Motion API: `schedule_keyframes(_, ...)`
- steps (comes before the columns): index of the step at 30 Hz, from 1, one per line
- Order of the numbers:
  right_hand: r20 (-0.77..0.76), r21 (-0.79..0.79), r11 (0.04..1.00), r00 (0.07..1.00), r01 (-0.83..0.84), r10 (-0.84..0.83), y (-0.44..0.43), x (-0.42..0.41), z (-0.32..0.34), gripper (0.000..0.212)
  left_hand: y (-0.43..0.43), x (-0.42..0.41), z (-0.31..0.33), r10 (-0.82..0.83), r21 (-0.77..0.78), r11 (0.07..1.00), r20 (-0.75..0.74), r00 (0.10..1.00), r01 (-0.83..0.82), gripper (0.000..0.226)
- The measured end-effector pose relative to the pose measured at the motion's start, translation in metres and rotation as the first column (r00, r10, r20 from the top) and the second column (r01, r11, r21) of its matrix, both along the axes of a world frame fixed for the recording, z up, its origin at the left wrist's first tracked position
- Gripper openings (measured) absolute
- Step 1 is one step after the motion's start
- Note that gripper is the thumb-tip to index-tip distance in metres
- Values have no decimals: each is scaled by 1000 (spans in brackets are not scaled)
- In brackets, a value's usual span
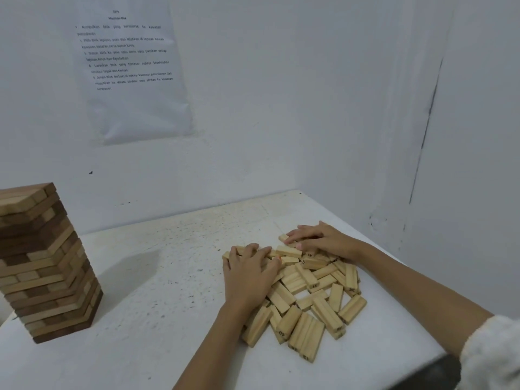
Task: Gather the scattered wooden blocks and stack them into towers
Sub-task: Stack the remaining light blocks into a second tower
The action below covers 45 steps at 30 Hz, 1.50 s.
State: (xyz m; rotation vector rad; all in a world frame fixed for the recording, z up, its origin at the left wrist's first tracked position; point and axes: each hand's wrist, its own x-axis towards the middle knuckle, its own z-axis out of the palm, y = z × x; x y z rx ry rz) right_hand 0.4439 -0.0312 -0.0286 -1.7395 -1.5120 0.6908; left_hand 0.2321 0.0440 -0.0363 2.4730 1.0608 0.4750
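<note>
A loose pile of pale wooden blocks [306,299] lies on the white table [157,280], right of centre; some carry printed numbers. My left hand [250,274] lies flat on the pile's left side, fingers spread over several blocks. My right hand [320,240] rests on the pile's far edge, its fingers stretched over the blocks there. A tall tower of mixed light and dark blocks [42,263] stands at the table's left edge, apart from both hands.
White walls meet in a corner behind the table. A printed instruction sheet [132,68] hangs on the back wall. The table's front right edge [439,358] runs close to my right forearm, which wears a fuzzy white sleeve [492,353].
</note>
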Motion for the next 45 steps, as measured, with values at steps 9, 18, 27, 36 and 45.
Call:
schedule_keyframes(9,-92,-58,995,993,-80,74,-36,0,6,28,-45,1,-4,18,-8,1000,13,1000,-18,50)
schedule_keyframes(18,-41,168,977,991,133,-128,-68,-22,31,24,-50,-4,9,-31,127,992,368,929,-18,21)
schedule_keyframes(27,287,241,963,939,120,-189,-107,-41,-7,16,-62,-2,11,-255,291,924,-11,967,248,33)
schedule_keyframes(36,-146,344,877,942,336,-304,-118,-59,6,17,-61,4,10,-238,130,964,28,971,232,31)
schedule_keyframes(45,-1,234,932,958,277,-285,-127,-73,7,28,-66,2,14,-271,65,962,300,915,263,3)
